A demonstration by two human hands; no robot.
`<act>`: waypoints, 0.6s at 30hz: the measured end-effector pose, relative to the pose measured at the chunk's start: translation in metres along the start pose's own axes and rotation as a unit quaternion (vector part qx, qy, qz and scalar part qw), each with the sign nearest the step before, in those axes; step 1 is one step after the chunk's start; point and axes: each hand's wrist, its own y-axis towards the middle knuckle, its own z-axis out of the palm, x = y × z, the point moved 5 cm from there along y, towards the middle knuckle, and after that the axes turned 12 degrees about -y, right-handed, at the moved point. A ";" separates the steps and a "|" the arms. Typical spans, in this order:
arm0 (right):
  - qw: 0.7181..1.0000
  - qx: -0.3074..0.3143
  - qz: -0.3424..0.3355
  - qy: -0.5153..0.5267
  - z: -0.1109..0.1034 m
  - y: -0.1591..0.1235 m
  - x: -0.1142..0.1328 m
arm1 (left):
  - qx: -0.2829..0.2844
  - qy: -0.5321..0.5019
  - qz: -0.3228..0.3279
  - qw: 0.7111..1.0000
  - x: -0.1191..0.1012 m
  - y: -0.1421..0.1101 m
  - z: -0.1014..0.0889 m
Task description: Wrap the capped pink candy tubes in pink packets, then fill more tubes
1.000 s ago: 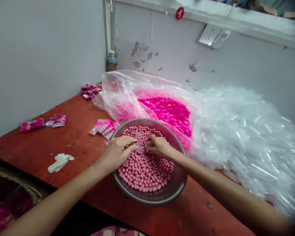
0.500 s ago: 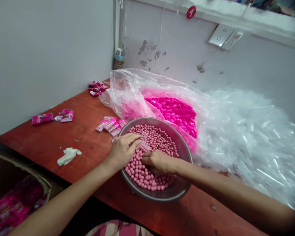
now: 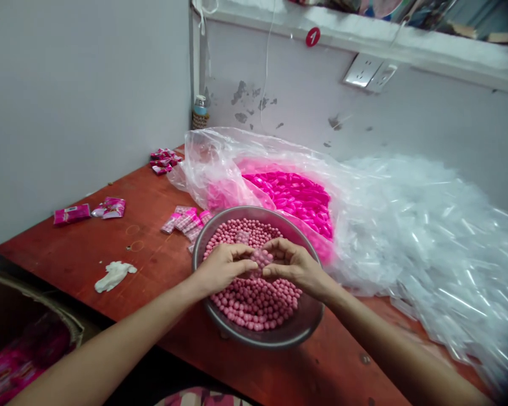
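Observation:
A grey metal basin (image 3: pixel 317 316) of small pink balls (image 3: pixel 254 307) stands at the table's front edge. Over it, my left hand (image 3: pixel 226 265) pinches a small clear plastic container (image 3: pixel 261 259) with pink balls showing in it. My right hand (image 3: pixel 294 266) closes thumb and fingers around the container's other side, so both hands meet there. Fingers hide part of its shape. Another clear container (image 3: pixel 242 237) lies on the balls just beyond my left fingers. Left of the basin, several filled containers with pink caps (image 3: pixel 185 219) lie in a group.
Behind the basin, a clear bag (image 3: pixel 220 152) holds bright pink caps (image 3: pixel 296 197). A heap of clear plastic containers (image 3: pixel 410 248) covers the right side. Pink packets (image 3: pixel 71 214) and a crumpled white scrap (image 3: pixel 114 275) lie left. A cardboard box (image 3: pixel 46 296) stands below the table's left edge.
My right hand has risen out of the balls to the clear container and now grips it opposite my left hand. Balls now show in the container. The view has shifted slightly.

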 end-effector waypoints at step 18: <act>0.922 0.055 -0.112 -0.366 -0.023 -0.020 0.007 | -0.026 0.160 -0.034 0.986 0.009 0.012 0.005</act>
